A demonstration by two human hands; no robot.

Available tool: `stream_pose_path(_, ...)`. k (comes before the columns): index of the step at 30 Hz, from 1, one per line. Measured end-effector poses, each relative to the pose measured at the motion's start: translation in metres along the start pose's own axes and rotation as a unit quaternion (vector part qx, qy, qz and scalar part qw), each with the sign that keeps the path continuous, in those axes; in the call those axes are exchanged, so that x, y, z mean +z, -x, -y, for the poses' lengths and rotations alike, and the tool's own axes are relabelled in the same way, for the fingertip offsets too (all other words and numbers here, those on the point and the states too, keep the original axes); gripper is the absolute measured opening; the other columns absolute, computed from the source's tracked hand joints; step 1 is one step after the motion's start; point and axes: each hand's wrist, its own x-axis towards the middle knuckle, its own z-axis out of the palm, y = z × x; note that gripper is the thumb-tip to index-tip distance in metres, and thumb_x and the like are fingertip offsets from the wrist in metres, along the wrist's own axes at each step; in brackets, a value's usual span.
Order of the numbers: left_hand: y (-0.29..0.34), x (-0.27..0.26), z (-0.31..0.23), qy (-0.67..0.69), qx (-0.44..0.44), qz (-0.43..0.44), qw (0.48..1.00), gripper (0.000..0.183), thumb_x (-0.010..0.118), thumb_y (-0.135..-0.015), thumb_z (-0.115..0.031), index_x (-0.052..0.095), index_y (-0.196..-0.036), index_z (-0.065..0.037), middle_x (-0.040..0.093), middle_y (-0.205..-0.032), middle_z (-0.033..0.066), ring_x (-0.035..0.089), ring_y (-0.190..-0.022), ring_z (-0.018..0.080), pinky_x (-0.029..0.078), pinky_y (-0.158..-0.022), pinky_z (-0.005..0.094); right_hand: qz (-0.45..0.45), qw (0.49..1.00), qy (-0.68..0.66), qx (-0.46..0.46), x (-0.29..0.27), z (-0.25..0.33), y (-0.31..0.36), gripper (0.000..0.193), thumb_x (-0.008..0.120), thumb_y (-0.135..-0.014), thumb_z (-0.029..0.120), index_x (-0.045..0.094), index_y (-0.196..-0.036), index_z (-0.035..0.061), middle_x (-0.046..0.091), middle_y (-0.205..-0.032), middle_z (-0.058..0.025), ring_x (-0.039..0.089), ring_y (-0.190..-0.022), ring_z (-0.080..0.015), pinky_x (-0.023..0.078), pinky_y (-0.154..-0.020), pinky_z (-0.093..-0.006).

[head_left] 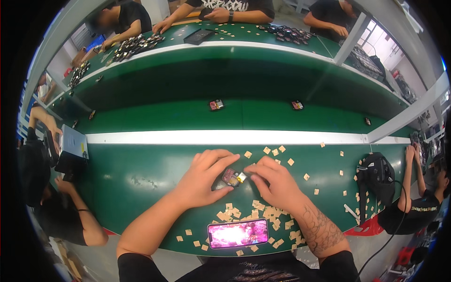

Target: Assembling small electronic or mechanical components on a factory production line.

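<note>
A small dark electronic module with a reddish face and a shiny silver-and-gold end lies at the middle of the green table. My left hand curves around it, thumb at its near edge and fingers on the far side. Just right of the shiny end is my right hand, its fingers curled and thumb drawn in; anything pinched there is too small to make out. Nearer to me, a phone with a bright pink picture lies flat. Many small tan square pieces lie beyond and beside it.
Beyond a white rail, a green belt-like strip carries several modules, including one module. A black bag lies at right, a blue-grey box at left. Other people work around, with heaped parts on the far table.
</note>
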Motion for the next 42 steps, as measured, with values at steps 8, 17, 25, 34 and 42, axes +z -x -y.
stream_pose_path(8,0.009,0.013,0.01,0.051,-0.019,0.05,0.997,0.076,0.087,-0.083,-0.011,0.056,-0.152,-0.012,0.066,-0.116,0.0107,0.063,-0.111,0.0331,0.051,-0.099,0.0445,0.044,0.985,0.165,-0.029,-0.005,0.033,-0.004,0.016,0.077,-0.09,0.005,0.072,-0.106,0.0071,0.068,-0.095,-0.0086,0.071,-0.086,-0.0306,0.058,-0.073,-0.0405)
stream_pose_path(17,0.013,0.018,0.001,0.024,0.008,0.025,0.999,0.069,0.085,-0.085,-0.014,0.057,-0.148,-0.007,0.064,-0.109,0.0104,0.061,-0.105,0.0325,0.054,-0.092,0.0432,0.131,0.949,0.283,-0.049,0.007,0.035,-0.013,0.021,0.07,-0.083,0.005,0.067,-0.105,0.0038,0.065,-0.099,-0.0073,0.069,-0.097,-0.0272,0.061,-0.074,-0.0391)
stream_pose_path(25,0.014,0.02,-0.002,0.039,-0.003,0.013,0.999,0.067,0.085,-0.085,-0.012,0.058,-0.145,-0.007,0.064,-0.107,0.011,0.061,-0.106,0.0326,0.053,-0.092,0.0428,0.145,0.945,0.291,-0.038,0.004,0.044,-0.014,0.022,0.071,-0.083,0.004,0.067,-0.105,0.0041,0.065,-0.096,-0.008,0.07,-0.096,-0.0284,0.061,-0.074,-0.0407)
stream_pose_path(34,0.014,0.018,-0.004,0.027,-0.024,0.014,0.999,0.067,0.087,-0.084,-0.013,0.059,-0.144,-0.008,0.065,-0.111,0.0125,0.062,-0.106,0.0345,0.053,-0.095,0.0456,-0.013,0.998,0.005,0.063,0.014,0.016,0.001,0.019,0.064,-0.099,0.0,0.067,-0.117,0.0041,0.065,-0.102,-0.0155,0.07,-0.089,-0.0334,0.055,-0.074,-0.0436)
stream_pose_path(42,0.01,0.009,0.005,0.004,-0.02,0.039,0.999,0.067,0.091,-0.077,-0.013,0.063,-0.139,-0.01,0.066,-0.113,0.0103,0.063,-0.106,0.034,0.052,-0.094,0.045,-0.039,0.993,0.098,0.046,0.016,-0.012,-0.009,0.013,0.065,-0.101,0.007,0.067,-0.114,0.0059,0.067,-0.103,-0.014,0.072,-0.088,-0.0346,0.058,-0.075,-0.0454)
